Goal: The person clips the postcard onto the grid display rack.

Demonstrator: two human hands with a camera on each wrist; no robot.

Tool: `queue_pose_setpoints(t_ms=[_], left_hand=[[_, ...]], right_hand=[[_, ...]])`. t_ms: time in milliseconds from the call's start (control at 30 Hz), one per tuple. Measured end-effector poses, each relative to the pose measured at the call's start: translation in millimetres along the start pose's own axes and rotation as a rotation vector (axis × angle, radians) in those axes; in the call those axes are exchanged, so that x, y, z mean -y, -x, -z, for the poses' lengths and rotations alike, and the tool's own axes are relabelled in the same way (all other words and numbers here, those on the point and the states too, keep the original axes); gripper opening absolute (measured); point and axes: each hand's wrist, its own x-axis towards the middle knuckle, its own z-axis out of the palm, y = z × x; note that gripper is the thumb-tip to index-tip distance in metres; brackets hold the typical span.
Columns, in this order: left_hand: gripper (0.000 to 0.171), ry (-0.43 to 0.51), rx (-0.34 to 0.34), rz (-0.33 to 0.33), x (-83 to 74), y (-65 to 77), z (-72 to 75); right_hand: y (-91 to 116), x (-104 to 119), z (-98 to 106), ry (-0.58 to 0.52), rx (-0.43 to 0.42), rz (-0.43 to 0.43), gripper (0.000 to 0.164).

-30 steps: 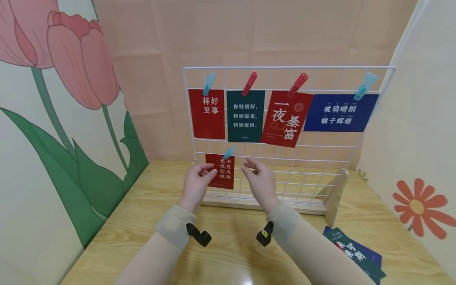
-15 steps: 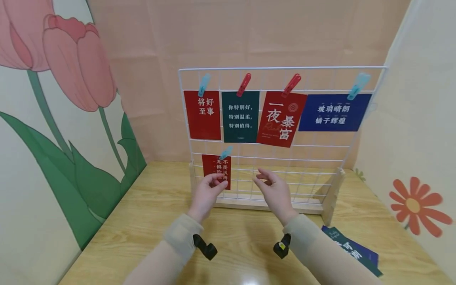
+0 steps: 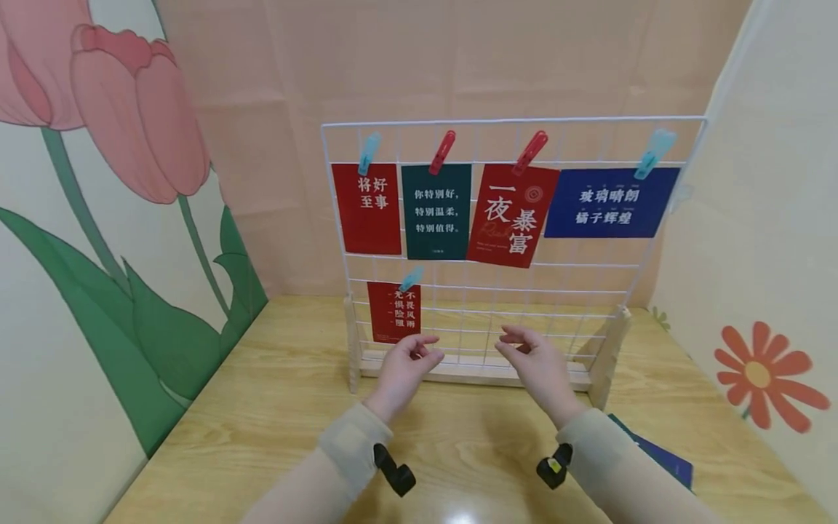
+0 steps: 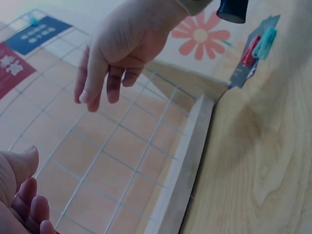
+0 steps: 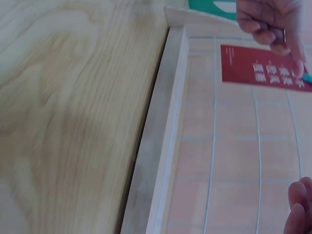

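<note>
Left grip (image 3: 404, 370) and right grip (image 3: 542, 370) curve loosely, holding nothing — the lower red card (image 3: 395, 314) looks light, bendable, best pinched by its edges.

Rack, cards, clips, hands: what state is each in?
Wire rack, upright on its wooden base
Four upper cards, clipped in a row, third from left tilted
Lower red card, clipped beneath
Rack clips, gripping cards
Loose cards, overlapping on the table
Loose clips, lying on these
Left hand, fingers bent, holding nothing
Right hand, fingers bent, holding nothing
</note>
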Motion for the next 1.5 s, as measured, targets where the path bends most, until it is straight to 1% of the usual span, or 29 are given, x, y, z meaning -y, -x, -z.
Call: queue_pose_setpoints(t_ms=[100, 200, 267, 367, 467, 533, 633, 733, 867, 1000, 1133, 1233, 1367, 1500], left_hand=[[0.028, -0.003, 0.018, 0.019, 1.7, 1.9, -7.9], [0.027, -0.013, 0.043, 0.032, 3.7, 3.7, -15.5], [0.026, -0.018, 0.058, 0.040, 5.5, 5.0, -20.2], [0.026, -0.017, 0.076, 0.048, 7.9, 7.3, -27.0], [0.026, -0.014, 0.094, 0.056, 11.4, 9.5, -33.5], [0.025, -0.014, 0.110, 0.067, 13.8, 11.0, -37.7], [0.024, -0.002, 0.138, 0.099, 16.1, 13.5, -43.4], [0.023, 0.000, 0.161, 0.108, 18.4, 15.6, -48.4], [0.020, -0.014, 0.197, 0.086, 22.3, 17.7, -55.9], [0.019, -0.060, 0.233, 0.068, 26.6, 20.7, -68.2], [0.019, -0.104, 0.270, 0.065, 28.6, 26.2, -80.7], [0.019, -0.108, 0.289, 0.068, 29.3, 29.4, -85.7], [0.019, -0.099, 0.285, 0.069, 32.0, 30.5, -88.0], [0.018, -0.098, 0.291, 0.071, 34.7, 30.6, -89.4]], right_hand=[[4.7, -7.8, 13.2, 0.020, 0.021, -0.023, 0.047], [9.6, -19.3, 26.1, 0.064, 0.020, -0.046, 0.048], [13.1, -28.0, 33.7, 0.105, 0.008, -0.045, 0.048], [17.6, -41.8, 43.7, 0.130, -0.006, -0.042, 0.049], [22.7, -54.3, 53.9, 0.153, -0.003, -0.044, 0.051], [26.0, -61.6, 61.2, 0.169, 0.010, -0.046, 0.051], [31.2, -71.4, 72.3, 0.197, 0.042, -0.052, 0.050], [34.2, -81.2, 83.9, 0.241, 0.090, -0.072, 0.046], [37.7, -94.0, 97.9, 0.311, 0.157, -0.145, 0.041], [41.1, -106.6, 111.2, 0.398, 0.201, -0.227, 0.043], [44.4, -122.8, 125.6, 0.462, 0.251, -0.276, 0.048], [45.9, -135.9, 136.0, 0.487, 0.300, -0.336, 0.053], [44.9, -150.4, 144.8, 0.492, 0.349, -0.414, 0.060], [43.5, -162.4, 146.6, 0.481, 0.367, -0.431, 0.069]])
